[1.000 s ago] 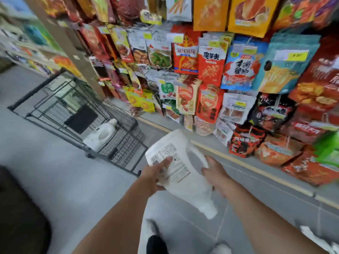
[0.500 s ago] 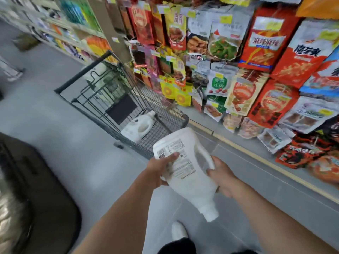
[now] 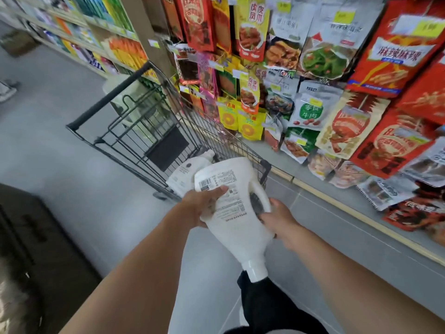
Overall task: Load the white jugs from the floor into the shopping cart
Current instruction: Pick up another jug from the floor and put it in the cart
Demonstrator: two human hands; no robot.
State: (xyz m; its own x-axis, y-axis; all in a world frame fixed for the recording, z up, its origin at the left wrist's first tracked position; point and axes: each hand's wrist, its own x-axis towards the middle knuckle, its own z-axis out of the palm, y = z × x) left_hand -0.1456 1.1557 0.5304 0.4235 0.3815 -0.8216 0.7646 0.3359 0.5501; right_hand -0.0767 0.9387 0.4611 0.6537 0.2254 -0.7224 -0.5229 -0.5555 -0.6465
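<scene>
The left hand (image 3: pixel 204 204) is gripping the label side of the white jug (image 3: pixel 228 179), thumb lying across the print and the other fingers curling out of sight behind it. The right hand (image 3: pixel 280 218) is wrapping its fingers round the handle side. The jug is hanging in the air between them, tipped with its cap (image 3: pixel 255 272) down and toward the person. Its base is showing in front of the near end of the shopping cart (image 3: pixel 166 148). A second jug (image 3: pixel 184 173) is lying in the basket just beyond, a little to the left.

To my eye this is the carry-in step: the jug is off the floor but not yet in the cart. The next move is calling for a lift over the near wire rim, then a lowering into the basket beside the lying jug, likely on its right.

The hanging snack packets (image 3: pixel 349 131) are crowding close along the cart's right side. Grey floor (image 3: pixel 72 177) is lying open to the left, and a dark bulky object (image 3: pixel 29 237) is sitting near the left edge.
</scene>
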